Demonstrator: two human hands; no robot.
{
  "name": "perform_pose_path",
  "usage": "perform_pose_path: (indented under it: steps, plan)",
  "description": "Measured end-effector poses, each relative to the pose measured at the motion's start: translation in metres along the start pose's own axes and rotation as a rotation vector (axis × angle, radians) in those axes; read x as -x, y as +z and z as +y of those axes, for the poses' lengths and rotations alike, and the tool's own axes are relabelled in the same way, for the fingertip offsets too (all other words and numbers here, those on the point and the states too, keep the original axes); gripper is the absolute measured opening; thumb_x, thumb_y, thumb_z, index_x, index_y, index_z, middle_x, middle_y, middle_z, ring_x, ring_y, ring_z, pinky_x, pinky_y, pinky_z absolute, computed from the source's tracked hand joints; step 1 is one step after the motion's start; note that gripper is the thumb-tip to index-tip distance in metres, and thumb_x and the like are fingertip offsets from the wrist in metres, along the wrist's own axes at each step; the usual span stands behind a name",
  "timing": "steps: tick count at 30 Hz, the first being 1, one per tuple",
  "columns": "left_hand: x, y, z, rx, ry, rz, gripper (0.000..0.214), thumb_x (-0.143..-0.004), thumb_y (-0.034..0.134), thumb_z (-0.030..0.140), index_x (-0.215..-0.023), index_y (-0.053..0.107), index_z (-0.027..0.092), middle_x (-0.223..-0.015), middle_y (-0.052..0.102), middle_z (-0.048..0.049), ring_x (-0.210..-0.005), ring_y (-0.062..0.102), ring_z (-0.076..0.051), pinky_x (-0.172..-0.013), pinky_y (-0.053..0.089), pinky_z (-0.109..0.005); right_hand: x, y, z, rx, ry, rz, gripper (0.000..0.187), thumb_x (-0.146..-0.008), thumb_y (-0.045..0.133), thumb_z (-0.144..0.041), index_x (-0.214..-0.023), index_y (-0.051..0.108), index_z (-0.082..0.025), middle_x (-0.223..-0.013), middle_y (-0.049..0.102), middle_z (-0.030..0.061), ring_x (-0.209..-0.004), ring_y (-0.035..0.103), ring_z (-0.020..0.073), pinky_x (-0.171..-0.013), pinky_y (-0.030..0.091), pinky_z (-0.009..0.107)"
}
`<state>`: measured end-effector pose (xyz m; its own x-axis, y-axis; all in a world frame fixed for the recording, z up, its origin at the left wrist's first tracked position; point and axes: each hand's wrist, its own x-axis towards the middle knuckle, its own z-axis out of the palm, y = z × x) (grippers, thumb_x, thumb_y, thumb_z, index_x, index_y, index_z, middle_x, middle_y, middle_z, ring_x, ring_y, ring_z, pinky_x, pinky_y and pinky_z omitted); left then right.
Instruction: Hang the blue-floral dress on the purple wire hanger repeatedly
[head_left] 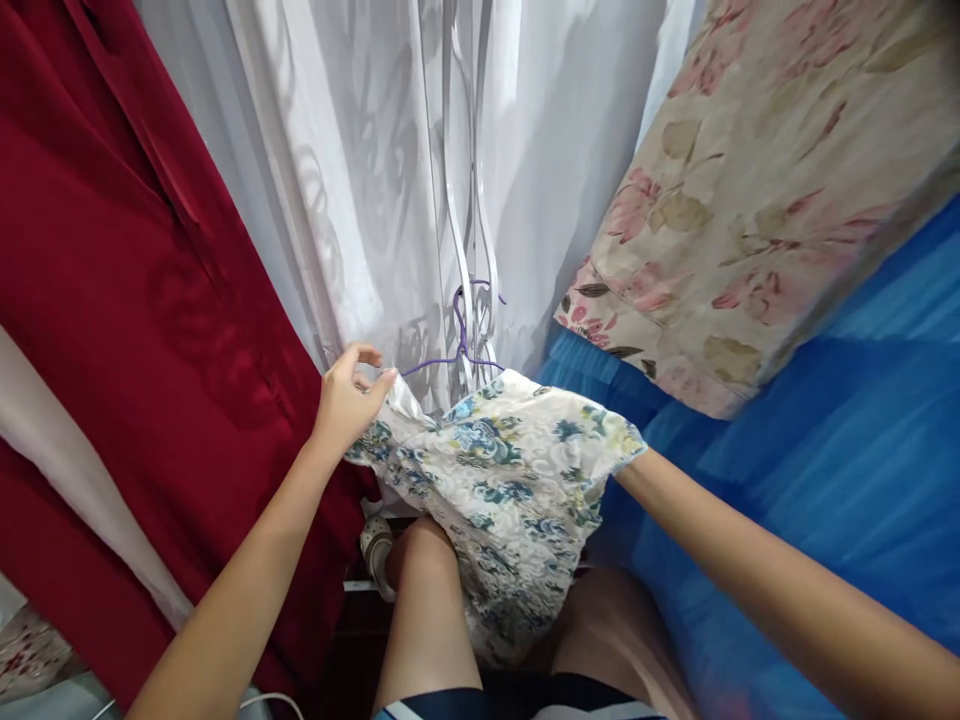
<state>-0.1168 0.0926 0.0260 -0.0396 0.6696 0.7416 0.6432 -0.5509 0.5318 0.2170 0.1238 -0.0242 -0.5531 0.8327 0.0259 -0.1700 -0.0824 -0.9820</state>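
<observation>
A short-sleeved blouse or dress (510,490) with blue, green and yellow flowers on white hangs in front of me, over my knees. A purple hanger (461,350) rises out of its neckline, its hook up by the white curved metal bars. At the garment's left shoulder is my left hand (351,395), fingers curved, thumb and index finger apart, the thumb tip next to the cloth. My right forearm runs into the sleeve on the right side. The cloth covers my right hand, so its fingers are hidden.
Dark red cloth (187,300) hangs along the left, and white curtains (360,180) hang behind the bars. To the right are a cream cloth with pink flowers (712,230) and a bright blue fabric (847,440). A light shoe (375,550) shows below.
</observation>
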Motion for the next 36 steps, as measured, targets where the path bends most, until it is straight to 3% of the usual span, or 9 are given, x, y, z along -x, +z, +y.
perform_pose_path:
  steps: [3, 7, 9, 15, 19, 24, 27, 31, 36]
  plan:
    - [0.005, 0.006, 0.018, -0.111, 0.104, -0.028, 0.02, -0.087, 0.061, 0.039, -0.086, 0.062, 0.02, -0.087, 0.065, -0.0013, -0.065, 0.054, -0.013, -0.068, 0.042, -0.025, 0.026, -0.001, 0.015, -0.049, -0.035, 0.156, 0.027, -0.084, 0.061, -0.046, -0.095, 0.073, -0.024, -0.106, 0.076, 0.0046, -0.1, 0.071, 0.0237, -0.091, 0.057, 0.037]
    - [0.016, 0.009, 0.013, -0.179, 0.083, 0.002, 0.023, -0.089, 0.058, 0.043, -0.091, 0.063, 0.02, -0.096, 0.065, -0.0033, -0.077, 0.057, -0.016, -0.073, 0.043, -0.026, 0.078, 0.003, 0.02, -0.11, -0.123, 0.441, 0.046, -0.085, 0.05, -0.065, -0.086, 0.074, -0.026, -0.092, 0.078, 0.0087, -0.097, 0.071, 0.0317, -0.087, 0.059, 0.045]
    - [0.023, 0.008, 0.008, -0.229, 0.018, 0.014, 0.027, -0.087, 0.061, 0.046, -0.094, 0.062, 0.02, -0.099, 0.065, -0.0036, -0.081, 0.058, -0.017, -0.072, 0.042, -0.026, 0.1, 0.003, 0.02, -0.076, -0.197, 0.481, 0.056, -0.087, 0.043, -0.069, -0.095, 0.075, -0.024, -0.096, 0.077, 0.0102, -0.102, 0.07, 0.0338, -0.088, 0.058, 0.047]
    - [0.031, 0.0, 0.028, -0.28, -0.004, -0.016, 0.027, -0.09, 0.056, 0.046, -0.083, 0.063, 0.021, -0.075, 0.064, 0.0015, -0.069, 0.057, -0.014, -0.066, 0.039, -0.024, 0.128, -0.006, 0.029, 0.21, -0.281, 0.57, 0.038, -0.087, 0.063, -0.051, -0.112, 0.071, -0.023, -0.106, 0.075, 0.0068, -0.106, 0.067, 0.0316, -0.085, 0.058, 0.041]
    - [0.022, -0.008, 0.052, -0.361, 0.025, 0.006, 0.024, -0.087, 0.06, 0.045, -0.084, 0.066, 0.022, -0.077, 0.067, 0.001, -0.07, 0.059, -0.015, -0.064, 0.037, -0.024, 0.125, -0.005, 0.028, 0.248, -0.275, 0.528, 0.035, -0.086, 0.063, -0.053, -0.096, 0.076, -0.022, -0.089, 0.077, 0.0065, -0.092, 0.07, 0.0311, -0.077, 0.059, 0.041]
    - [0.013, -0.018, 0.059, -0.415, 0.049, -0.023, 0.027, -0.089, 0.057, 0.047, -0.084, 0.065, 0.022, -0.077, 0.067, 0.0008, -0.068, 0.056, -0.015, -0.063, 0.035, -0.024, 0.112, -0.006, -0.004, 0.286, -0.397, 0.553, 0.032, -0.084, 0.066, -0.053, -0.088, 0.077, -0.023, -0.08, 0.077, 0.0039, -0.084, 0.072, 0.0288, -0.075, 0.058, 0.038]
    - [0.008, -0.021, 0.046, -0.474, -0.006, -0.05, 0.029, -0.09, 0.055, 0.049, -0.085, 0.064, 0.022, -0.078, 0.065, 0.0006, -0.068, 0.055, -0.015, -0.061, 0.032, -0.024, 0.1, 0.006, -0.025, 0.316, -0.5, 0.603, 0.033, -0.086, 0.063, -0.053, -0.09, 0.076, -0.024, -0.082, 0.077, 0.0032, -0.085, 0.071, 0.0278, -0.074, 0.057, 0.036]
    - [0.006, -0.01, 0.011, -0.452, -0.098, -0.036, 0.036, -0.091, 0.05, 0.052, -0.079, 0.06, 0.02, -0.07, 0.058, 0.0005, -0.064, 0.05, -0.014, -0.059, 0.029, -0.024, 0.105, 0.054, -0.03, 0.42, -0.586, 0.516, 0.035, -0.092, 0.055, -0.051, -0.104, 0.074, -0.024, -0.1, 0.076, 0.0045, -0.096, 0.069, 0.0285, -0.082, 0.057, 0.037]
    - [0.008, 0.02, -0.013, -0.368, -0.11, -0.055, 0.041, -0.096, 0.04, 0.052, -0.075, 0.053, 0.019, -0.063, 0.051, 0.0012, -0.063, 0.047, -0.014, -0.058, 0.026, -0.023, 0.139, 0.089, -0.012, 0.585, -0.378, 0.237, 0.046, -0.094, 0.056, -0.043, -0.137, 0.056, -0.025, -0.131, 0.065, 0.0094, -0.122, 0.058, 0.0321, -0.099, 0.052, 0.043]
